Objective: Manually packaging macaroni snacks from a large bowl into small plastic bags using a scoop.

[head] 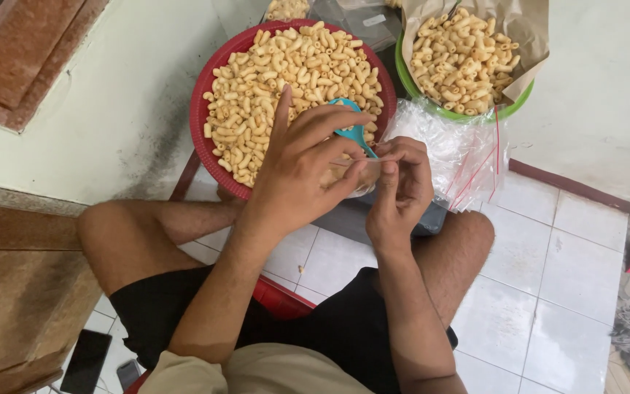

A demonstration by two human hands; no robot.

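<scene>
1. The floor (548, 284) is laid with white square tiles and grey grout lines.
2. A pale plastered wall (122, 95) rises at the upper left, stained with dark smudges near its foot.
3. A reddish-brown wooden frame (20, 55) sits in the top left corner.
4. A brown wooden bench (16, 292) fills the lower left.
5. A dark red skirting strip (585, 193) runs along the right wall's base.
6. Soft, even daylight, without hard shadows.

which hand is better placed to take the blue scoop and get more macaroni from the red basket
Probably the left. The left hand lies against the blue scoop, over the red basket. The right hand pinches the small clear bag.
</scene>
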